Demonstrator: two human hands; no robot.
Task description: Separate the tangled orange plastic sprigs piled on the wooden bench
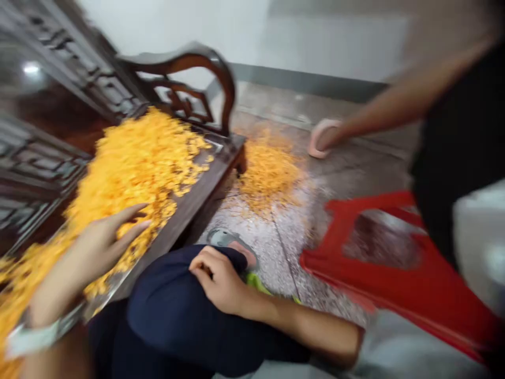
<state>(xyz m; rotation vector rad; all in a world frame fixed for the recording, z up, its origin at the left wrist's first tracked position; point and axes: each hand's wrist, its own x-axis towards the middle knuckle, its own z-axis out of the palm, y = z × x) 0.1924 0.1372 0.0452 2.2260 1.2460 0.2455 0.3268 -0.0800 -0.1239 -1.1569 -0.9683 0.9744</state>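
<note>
A large heap of small yellow-orange petal-like pieces [134, 158] covers the seat of a dark carved wooden bench [197, 202]. Over the near side of this heap is my left hand [104, 239], open, its fingers stretched out and apart from the thumb; a pale band circles the wrist. I cannot tell whether it touches the pieces. My right hand [221, 279] rests on my knee in dark blue trousers [165, 310], its fingers curled closed. Whatever they may hold is hidden or too small to make out. Motion blurs the picture.
More orange pieces [268, 171] lie piled on the floor past the bench's end. At the right stands a red plastic stool [335, 242], with a person in dark clothing [457, 142] beside it. That person's pink-shod foot [325, 138] is near the floor pile. A grey slipper [224, 237] sits below my knee.
</note>
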